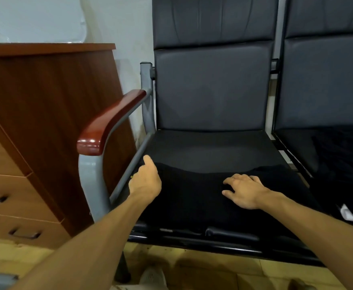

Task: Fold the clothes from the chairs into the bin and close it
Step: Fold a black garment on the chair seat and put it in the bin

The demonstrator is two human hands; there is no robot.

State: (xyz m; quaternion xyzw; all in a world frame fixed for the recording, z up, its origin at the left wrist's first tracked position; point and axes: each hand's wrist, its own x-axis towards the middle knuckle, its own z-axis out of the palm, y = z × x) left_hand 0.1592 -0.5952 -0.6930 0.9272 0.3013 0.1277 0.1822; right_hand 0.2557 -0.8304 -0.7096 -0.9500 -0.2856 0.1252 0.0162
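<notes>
**Step in hand (my judgement):** folding the black garment flat on the seat at lower centre of the frame.

**Hands:** My left hand was at the garment's upper left corner, by the seat's edge, with the thumb raised. Its fingers were hidden under the palm, so I could not tell whether they pinched the cloth. My right hand lay on the garment right of centre, fingers loosely bent and spread, tips on the cloth, gripping nothing that I could see.

**Method advised:** The right hand should pin the cloth as an anchor. The left should take a firm hold of its corner and carry it across in one pass, edges matched, then smooth it. The seat looked smooth, so the cloth could slide toward the front.

**Condition of item:** The garment was plain black and matte, spread over the front half of the seat, its far edge a wavy line. Seams could not be made out. A second garment, also dark, lay on the chair at right. The bin was not in view.
</notes>
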